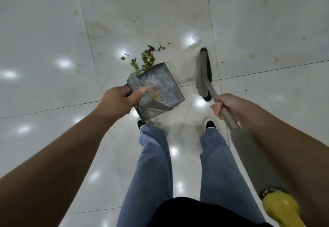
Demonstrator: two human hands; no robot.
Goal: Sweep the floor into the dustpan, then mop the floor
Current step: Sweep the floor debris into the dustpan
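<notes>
A grey metal dustpan [160, 86] hangs above the white tiled floor, with my left hand [115, 102] shut on its handle. Just beyond its far edge lies a small pile of green leafy scraps [147, 59] on the floor. To the right, a broom head [204, 73] with dark bristles rests on the floor. Its grey handle [229, 118] runs back toward me, and my right hand [229, 105] is shut on it. The handle ends in a yellow cap [283, 209] at the lower right.
Glossy white floor tiles [53, 30] with dark grout lines and faint yellowish stains spread all around. A few dark specks [246, 90] lie to the right of the broom. My legs in blue trousers [153, 164] and dark shoes stand below the dustpan.
</notes>
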